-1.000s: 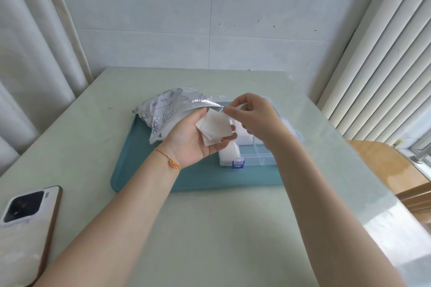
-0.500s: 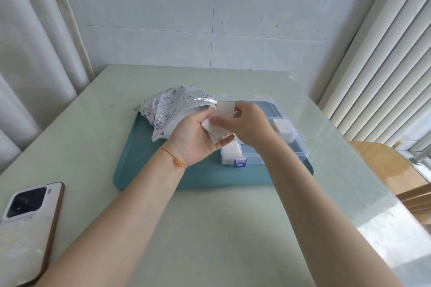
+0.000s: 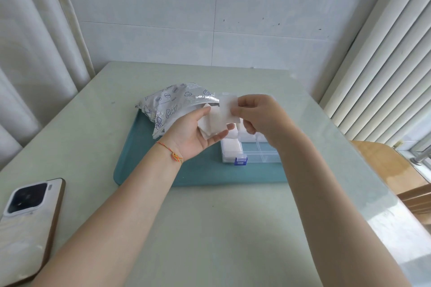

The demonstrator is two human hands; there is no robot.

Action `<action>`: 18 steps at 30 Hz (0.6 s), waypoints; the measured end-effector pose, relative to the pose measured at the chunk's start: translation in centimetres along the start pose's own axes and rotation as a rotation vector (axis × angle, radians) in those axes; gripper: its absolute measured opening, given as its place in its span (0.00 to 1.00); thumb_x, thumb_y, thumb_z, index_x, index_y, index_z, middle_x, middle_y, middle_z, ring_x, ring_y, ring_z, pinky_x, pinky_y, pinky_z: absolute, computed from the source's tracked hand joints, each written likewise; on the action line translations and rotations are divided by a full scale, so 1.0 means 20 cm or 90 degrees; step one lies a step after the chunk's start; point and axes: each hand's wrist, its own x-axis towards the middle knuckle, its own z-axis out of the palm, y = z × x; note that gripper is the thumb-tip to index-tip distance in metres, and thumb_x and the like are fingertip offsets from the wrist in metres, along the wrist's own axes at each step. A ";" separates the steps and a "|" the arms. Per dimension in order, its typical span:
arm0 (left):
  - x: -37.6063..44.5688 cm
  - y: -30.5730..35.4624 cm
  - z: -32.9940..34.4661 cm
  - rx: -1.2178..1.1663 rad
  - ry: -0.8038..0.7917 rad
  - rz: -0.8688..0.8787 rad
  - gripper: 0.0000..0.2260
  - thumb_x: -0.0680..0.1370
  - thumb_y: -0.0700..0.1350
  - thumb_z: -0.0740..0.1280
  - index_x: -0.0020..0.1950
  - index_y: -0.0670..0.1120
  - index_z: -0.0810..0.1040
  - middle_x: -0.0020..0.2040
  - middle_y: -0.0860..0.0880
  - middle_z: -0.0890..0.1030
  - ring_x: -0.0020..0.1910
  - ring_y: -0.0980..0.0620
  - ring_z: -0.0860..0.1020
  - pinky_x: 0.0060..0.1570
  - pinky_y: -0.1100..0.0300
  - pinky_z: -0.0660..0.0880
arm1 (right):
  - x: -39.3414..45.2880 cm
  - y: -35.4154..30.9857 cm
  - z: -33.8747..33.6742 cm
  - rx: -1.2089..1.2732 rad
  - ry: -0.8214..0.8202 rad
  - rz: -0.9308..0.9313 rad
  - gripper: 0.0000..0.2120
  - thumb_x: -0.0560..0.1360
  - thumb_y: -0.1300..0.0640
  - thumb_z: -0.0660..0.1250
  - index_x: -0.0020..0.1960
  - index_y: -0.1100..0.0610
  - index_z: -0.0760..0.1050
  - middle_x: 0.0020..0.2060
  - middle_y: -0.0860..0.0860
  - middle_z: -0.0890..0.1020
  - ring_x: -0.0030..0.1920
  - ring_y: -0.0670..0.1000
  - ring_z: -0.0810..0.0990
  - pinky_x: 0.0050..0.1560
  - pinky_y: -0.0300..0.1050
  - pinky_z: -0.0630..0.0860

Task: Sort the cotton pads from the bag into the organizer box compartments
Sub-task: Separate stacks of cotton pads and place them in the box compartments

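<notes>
Far out to the left of the left forearm, at the near corner of the pale green table (image 3: 233, 228), a phone (image 3: 25, 226) lies camera side up; nearer in, just beyond and left of the left hand (image 3: 198, 135), the printed silver bag (image 3: 173, 105) lies on its side on the teal tray (image 3: 149, 161), its mouth turned toward both hands; the left wrist carries a thin red and orange string bracelet (image 3: 173, 155); the left hand is turned palm up above the tray, fingers partly curled with the thumb laid across the top, cradling a small stack of white cotton pads (image 3: 211, 124); immediately right of it, the right hand (image 3: 261, 119) pinches a single cotton pad (image 3: 227, 107) between thumb and fingertips, its other fingers curled under, and holds that pad upright just above the stack, its lower edge overlapping the stack in this view; whether the two touch cannot be told; below and between the two hands, the clear organizer box (image 3: 251, 154) sits on the tray with a blue latch (image 3: 240, 161) on its near wall; the compartment directly under the left fingertips is filled with white pads, more pads show in the compartments half hidden behind the right hand, and the near compartment under the right wrist looks clear; right of the right forearm the table edge meets a brown wooden surface (image 3: 382, 163) and vertical blinds (image 3: 382, 65).
</notes>
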 end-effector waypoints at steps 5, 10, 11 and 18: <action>0.01 0.00 0.00 0.049 0.050 0.027 0.11 0.83 0.43 0.59 0.62 0.42 0.76 0.56 0.41 0.82 0.54 0.41 0.82 0.40 0.55 0.83 | 0.00 0.01 -0.01 0.027 -0.017 0.010 0.05 0.75 0.59 0.71 0.42 0.59 0.78 0.20 0.44 0.73 0.20 0.45 0.65 0.24 0.34 0.63; -0.01 0.01 0.01 0.147 0.050 0.035 0.11 0.82 0.46 0.61 0.62 0.46 0.78 0.50 0.47 0.81 0.48 0.49 0.81 0.35 0.59 0.81 | 0.01 0.02 0.05 0.013 -0.005 0.035 0.09 0.73 0.55 0.74 0.40 0.58 0.77 0.24 0.47 0.71 0.24 0.48 0.65 0.25 0.37 0.64; -0.01 0.01 0.01 0.155 0.049 0.036 0.10 0.82 0.47 0.62 0.60 0.48 0.79 0.49 0.48 0.82 0.48 0.50 0.80 0.35 0.60 0.80 | 0.01 0.02 0.06 0.022 0.013 0.033 0.10 0.74 0.54 0.74 0.40 0.58 0.76 0.24 0.48 0.72 0.24 0.48 0.66 0.26 0.38 0.65; 0.00 0.01 0.00 0.120 0.057 0.043 0.05 0.79 0.51 0.68 0.51 0.51 0.79 0.41 0.51 0.79 0.40 0.55 0.75 0.29 0.67 0.70 | 0.02 0.05 0.10 0.093 0.032 0.044 0.12 0.74 0.52 0.73 0.39 0.57 0.73 0.26 0.51 0.77 0.28 0.51 0.72 0.31 0.42 0.69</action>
